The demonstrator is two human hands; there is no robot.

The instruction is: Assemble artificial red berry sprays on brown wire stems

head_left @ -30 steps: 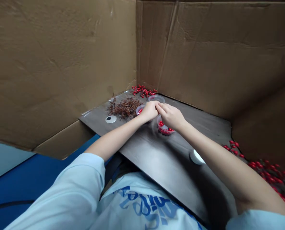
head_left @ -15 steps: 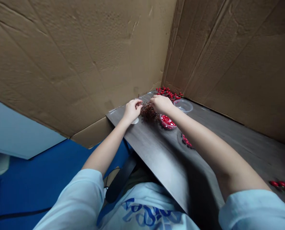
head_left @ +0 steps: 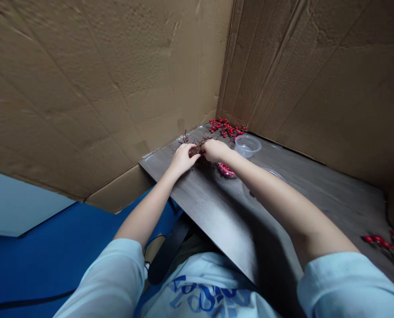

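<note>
The left hand (head_left: 182, 160) and the right hand (head_left: 215, 151) are close together, almost touching, in the middle of the dark table (head_left: 197, 194). Both hands are closed up small, not wide. Their fingers pinch a thin bunch of brown twigs (head_left: 197, 148) between them, so the twigs are up off the table and in the hands. Little bits of twig stick out past the left hand. It is hard to see each finger, because the hands hide a lot of the bunch.

Just past the right hand sits a clear tub with red berries (head_left: 227, 170), and the right wrist hides part of it. A clear empty tub (head_left: 247, 145) sits farther back, near the corner. A pile of red berries (head_left: 226, 128) lies in that corner, by the cardboard wall (head_left: 117, 88). More red berries (head_left: 385, 242) lie at the far right of the table, well apart from the hands. A faint clear lid (head_left: 273, 173) lies on the table to the right of the tubs, but it is hard to see
</note>
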